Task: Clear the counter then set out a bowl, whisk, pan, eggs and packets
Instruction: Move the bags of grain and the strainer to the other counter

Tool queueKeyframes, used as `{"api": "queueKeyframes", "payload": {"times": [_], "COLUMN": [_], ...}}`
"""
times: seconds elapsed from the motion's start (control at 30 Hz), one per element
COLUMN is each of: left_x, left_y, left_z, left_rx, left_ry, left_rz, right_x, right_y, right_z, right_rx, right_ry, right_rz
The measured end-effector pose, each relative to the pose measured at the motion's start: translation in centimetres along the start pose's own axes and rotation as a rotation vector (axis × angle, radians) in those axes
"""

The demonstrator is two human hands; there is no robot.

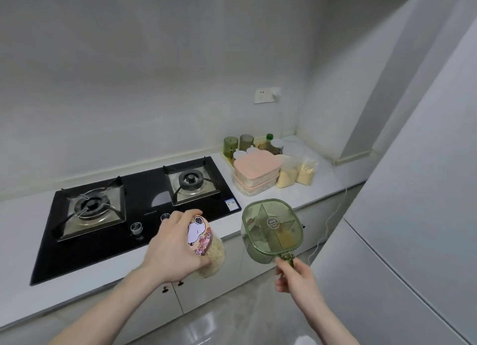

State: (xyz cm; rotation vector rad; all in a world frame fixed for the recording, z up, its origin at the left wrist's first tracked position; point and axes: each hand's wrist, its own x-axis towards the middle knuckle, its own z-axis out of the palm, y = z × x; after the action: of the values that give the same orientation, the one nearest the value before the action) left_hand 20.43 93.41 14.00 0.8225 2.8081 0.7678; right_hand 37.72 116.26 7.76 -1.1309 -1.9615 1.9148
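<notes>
Left hand (pixel 175 246) gripping grain jar (pixel 209 251) over counter edge (pixel 232 235), right hand (pixel 296 277) holding green container (pixel 271 228) by handle

Green container's handle (pixel 288 259) hidden in right hand (pixel 296 280), back-corner jars (pixel 246 142) blurred, forearms cut off below.

Clear plastic jar of pale grains with cartoon-dog label (pixel 206 244): tilted, held off the white counter (pixel 260 202) at its front edge. Translucent green, lidded, four-compartment container with handle (pixel 271 226): also held up, just right of the jar, lid facing camera.
</notes>
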Motion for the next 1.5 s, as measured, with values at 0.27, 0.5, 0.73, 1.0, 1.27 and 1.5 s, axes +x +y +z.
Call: {"api": "queueKeyframes", "payload": {"times": [0.27, 0.5, 0.73, 1.0, 1.27, 1.5], "left_x": [11.4, 19.6, 28.3, 36.9, 41.8, 44.1], "left_y": [1.8, 5.8, 11.6, 17.5, 20.6, 21.3], "left_z": [2.9, 7.0, 13.0, 20.0, 25.0, 27.5], "left_rx": [0.033, 0.103, 0.206, 0.294, 0.359, 0.428], "left_ry": [-0.127, -0.238, -0.304, -0.356, -0.383, -0.408], "left_rz": [0.133, 0.234, 0.285, 0.232, 0.206, 0.247], "right_x": [6.5, 12.8, 23.0, 34.3, 42.8, 47.4], "right_y": [-2.0, -3.8, -5.2, -8.3, -9.6, -9.1], "right_z": [-1.7, -5.6, -10.9, -16.7, -20.1, -20.4], "right_rx": [0.106, 0.150, 0.211, 0.192, 0.210, 0.244], "right_ry": [0.111, 0.181, 0.237, 0.265, 0.286, 0.371], "right_rz": [0.028, 0.019, 0.043, 0.059, 0.092, 0.149]}}
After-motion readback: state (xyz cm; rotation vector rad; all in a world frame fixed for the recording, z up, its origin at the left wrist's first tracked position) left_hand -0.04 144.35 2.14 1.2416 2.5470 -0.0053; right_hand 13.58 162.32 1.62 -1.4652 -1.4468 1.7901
